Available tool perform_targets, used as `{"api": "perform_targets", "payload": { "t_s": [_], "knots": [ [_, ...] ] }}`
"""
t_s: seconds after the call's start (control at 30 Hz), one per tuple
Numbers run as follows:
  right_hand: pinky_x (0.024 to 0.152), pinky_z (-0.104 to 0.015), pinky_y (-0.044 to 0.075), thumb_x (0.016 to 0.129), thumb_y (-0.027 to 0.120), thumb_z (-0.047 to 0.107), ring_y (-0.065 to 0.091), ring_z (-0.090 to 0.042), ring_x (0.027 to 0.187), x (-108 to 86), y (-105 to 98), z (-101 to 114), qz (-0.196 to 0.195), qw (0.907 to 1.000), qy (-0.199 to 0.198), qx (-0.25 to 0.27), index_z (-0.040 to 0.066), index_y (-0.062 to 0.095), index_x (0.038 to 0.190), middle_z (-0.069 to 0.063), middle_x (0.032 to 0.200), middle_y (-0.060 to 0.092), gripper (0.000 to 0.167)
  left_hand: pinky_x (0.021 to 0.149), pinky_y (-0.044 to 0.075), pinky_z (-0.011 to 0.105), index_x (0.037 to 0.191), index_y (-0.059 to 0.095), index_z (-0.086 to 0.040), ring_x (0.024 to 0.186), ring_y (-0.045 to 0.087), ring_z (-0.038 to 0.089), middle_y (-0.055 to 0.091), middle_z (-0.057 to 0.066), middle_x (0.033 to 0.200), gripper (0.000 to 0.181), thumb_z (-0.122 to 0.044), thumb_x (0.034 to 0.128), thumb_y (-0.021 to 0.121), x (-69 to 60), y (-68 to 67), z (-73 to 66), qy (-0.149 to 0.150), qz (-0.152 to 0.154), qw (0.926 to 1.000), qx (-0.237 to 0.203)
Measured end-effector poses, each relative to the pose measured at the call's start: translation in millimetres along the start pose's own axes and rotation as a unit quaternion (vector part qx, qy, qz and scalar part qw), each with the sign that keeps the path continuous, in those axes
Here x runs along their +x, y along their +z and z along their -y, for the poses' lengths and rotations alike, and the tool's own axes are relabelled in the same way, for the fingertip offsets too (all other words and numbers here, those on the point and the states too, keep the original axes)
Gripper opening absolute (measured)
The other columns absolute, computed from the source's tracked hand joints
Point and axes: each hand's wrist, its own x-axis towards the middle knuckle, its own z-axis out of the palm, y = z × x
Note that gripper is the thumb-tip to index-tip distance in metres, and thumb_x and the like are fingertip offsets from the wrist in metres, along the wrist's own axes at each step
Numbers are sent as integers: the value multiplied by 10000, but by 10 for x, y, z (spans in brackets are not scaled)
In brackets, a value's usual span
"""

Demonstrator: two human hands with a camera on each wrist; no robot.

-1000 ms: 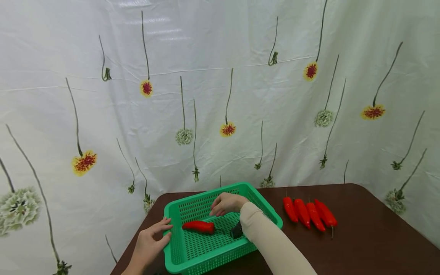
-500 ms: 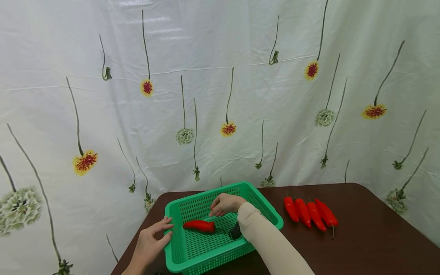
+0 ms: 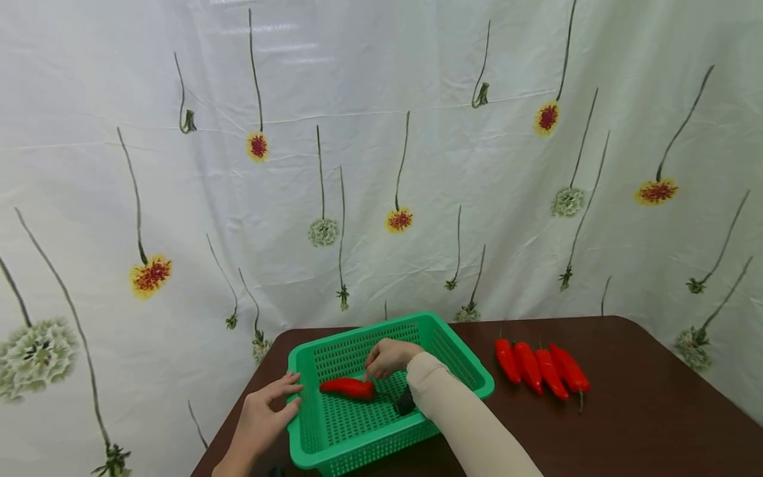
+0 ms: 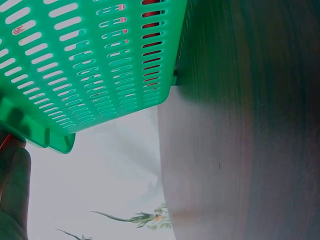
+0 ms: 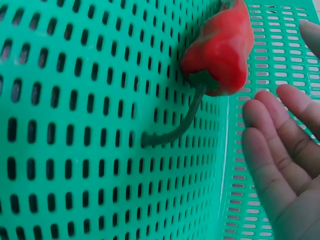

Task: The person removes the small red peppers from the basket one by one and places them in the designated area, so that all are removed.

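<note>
One red chili pepper (image 3: 348, 389) lies on the floor of the green plastic basket (image 3: 390, 447). In the right wrist view its green stem (image 5: 187, 122) curves over the slotted floor. My right hand (image 3: 389, 356) hovers inside the basket just beyond the stem end of that pepper. Its fingers (image 5: 260, 150) are loosely bent, apart from the pepper, with nothing held. My left hand (image 3: 262, 415) is at the basket's left side, fingertips touching the rim and thumb spread from the other fingers. Only part of this hand (image 4: 15, 195) shows in the left wrist view, beside the rim.
Several more red chili peppers (image 3: 539, 371) lie side by side on the dark brown table (image 3: 650, 411), right of the basket. Behind the table hangs a white curtain (image 3: 369, 79) printed with flowers. A black wrist device (image 3: 405, 402) shows under the right sleeve.
My right hand has lowered slightly toward the pepper in the basket. The left hand stays at the rim. The whole head view has shifted a little.
</note>
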Motion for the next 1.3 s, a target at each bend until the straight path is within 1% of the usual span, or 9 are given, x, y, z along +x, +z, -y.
{"api": "perform_targets", "payload": {
  "t_s": [0.1,0.2,0.4,0.63,0.7,0.93,1.0,1.1,1.3],
  "knots": [
    [1013,-500,529,895,722,54,644,-390,1109,32,-1,-32,33,10000,46,70,-79,630,1250,-130,1175,668,391,984,545,491,1048,797,-131,1229,591,62,722,40,1246,228,-32,848,754,5,-1,8,29,-54,10000,42],
    [1001,-487,539,893,728,61,654,-367,1092,62,-1,-68,58,9999,77,91,-71,642,1236,-115,1170,672,377,982,545,492,1053,797,-133,1225,580,34,722,41,1247,233,-33,846,755,5,0,12,39,-47,10000,72],
    [983,-471,551,891,731,60,669,-341,1055,22,23,-64,46,9999,106,-23,-66,667,1188,-98,1105,690,329,985,548,477,1055,795,-134,1241,583,68,716,46,1259,228,-38,853,751,7,2,11,-19,-1,10000,46],
    [1012,-491,532,902,715,48,665,-345,1074,-68,48,-16,161,9995,96,-245,-73,664,1191,-114,1106,697,318,1000,537,491,1062,793,-132,1263,597,162,708,54,1272,226,-43,861,744,14,-1,4,-119,47,9999,15],
    [1013,-495,530,901,714,46,664,-334,1062,-66,49,-22,161,9993,107,-315,-68,667,1188,-112,1104,695,312,999,536,495,1059,794,-134,1261,598,161,710,53,1270,225,-43,860,743,16,2,4,-105,37,9999,29],
    [971,-435,564,896,737,91,682,-285,1031,-47,59,-54,241,9964,196,-788,-5,715,1134,-89,1110,703,257,974,554,474,1042,799,-130,1222,590,47,723,40,1244,233,-23,841,753,0,19,17,-25,-43,9999,111],
    [967,-433,566,898,736,93,681,-277,1014,-43,62,-56,276,9960,215,-828,-2,710,1138,-91,1089,702,259,970,558,470,1039,800,-128,1219,591,44,724,40,1241,232,-21,839,753,0,18,16,-6,-44,9999,101],
    [964,-437,566,899,734,91,672,-256,981,-34,65,-52,308,9953,218,-895,-2,708,1133,-91,1059,698,253,977,551,484,1044,800,-125,1230,602,83,723,39,1245,235,-19,840,750,8,11,7,2,-25,10000,85],
    [942,-405,576,898,742,116,666,-223,962,9,85,-67,361,9915,258,-1220,22,719,1135,-71,1057,699,256,1003,523,532,1069,794,-109,1259,612,225,713,42,1266,242,-19,852,738,6,-10,-2,-38,52,9999,82]
  ]
}}
